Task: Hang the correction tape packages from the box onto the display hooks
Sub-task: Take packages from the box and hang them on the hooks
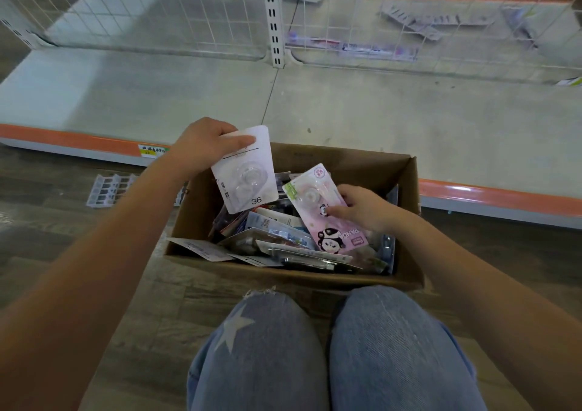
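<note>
My left hand (201, 147) gripping a white correction tape package (244, 171) above the cardboard box (406, 187), my right hand (362, 207) pinching a pink panda package (327, 218), assorted packages (283, 240) heaped inside the box on the floor.

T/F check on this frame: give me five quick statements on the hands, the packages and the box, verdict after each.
1. The left hand holds a white package marked 36. True.
2. The right hand is empty. False: it grips a pink panda package.
3. The cardboard box sits on the shelf. False: it stands on the floor before the knees.
4. More packages remain in the box. True.
5. Both held packages hang on hooks. False: both are over the box, in hand.
</note>
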The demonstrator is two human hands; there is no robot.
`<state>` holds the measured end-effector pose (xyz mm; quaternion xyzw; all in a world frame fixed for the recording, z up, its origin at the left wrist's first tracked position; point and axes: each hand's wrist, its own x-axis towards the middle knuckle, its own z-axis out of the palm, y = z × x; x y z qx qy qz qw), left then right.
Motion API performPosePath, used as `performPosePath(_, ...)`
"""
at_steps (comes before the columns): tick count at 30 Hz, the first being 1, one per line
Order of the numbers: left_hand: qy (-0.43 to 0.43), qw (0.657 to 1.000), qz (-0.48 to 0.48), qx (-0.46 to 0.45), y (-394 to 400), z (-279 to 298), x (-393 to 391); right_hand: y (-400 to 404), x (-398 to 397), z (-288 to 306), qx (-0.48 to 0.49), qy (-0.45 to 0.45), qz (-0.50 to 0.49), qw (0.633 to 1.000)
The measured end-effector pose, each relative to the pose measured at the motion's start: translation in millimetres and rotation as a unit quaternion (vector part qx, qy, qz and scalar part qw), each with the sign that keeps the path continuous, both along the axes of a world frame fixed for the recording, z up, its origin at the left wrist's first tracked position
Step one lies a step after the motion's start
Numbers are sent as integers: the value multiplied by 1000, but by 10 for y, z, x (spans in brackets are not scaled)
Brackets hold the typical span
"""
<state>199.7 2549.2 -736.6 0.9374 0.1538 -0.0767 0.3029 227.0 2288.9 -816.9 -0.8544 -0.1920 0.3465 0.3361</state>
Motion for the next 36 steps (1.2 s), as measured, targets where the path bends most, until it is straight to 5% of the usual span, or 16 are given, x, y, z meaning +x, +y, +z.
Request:
performPosePath(7, 24, 980, 124, -150, 126, -286, 12, -137, -118, -211, -8, 107, -43, 993)
performPosePath(13, 184, 962, 43, -198, 300, -178, -63, -216, -149, -389, -97, 99, -26, 990)
performPosePath(19, 106, 985, 65, -120, 287, -144, -78, -216, -102, -325, -72, 57, -40, 995)
performPosePath(32, 60, 931, 161, -322, 454, -107, -167, -252, 551, 405, 96, 61, -117, 987)
performPosePath(36, -26, 905, 199, -376, 494, -118, -188, -317, 656, 511, 119, 48, -130, 983)
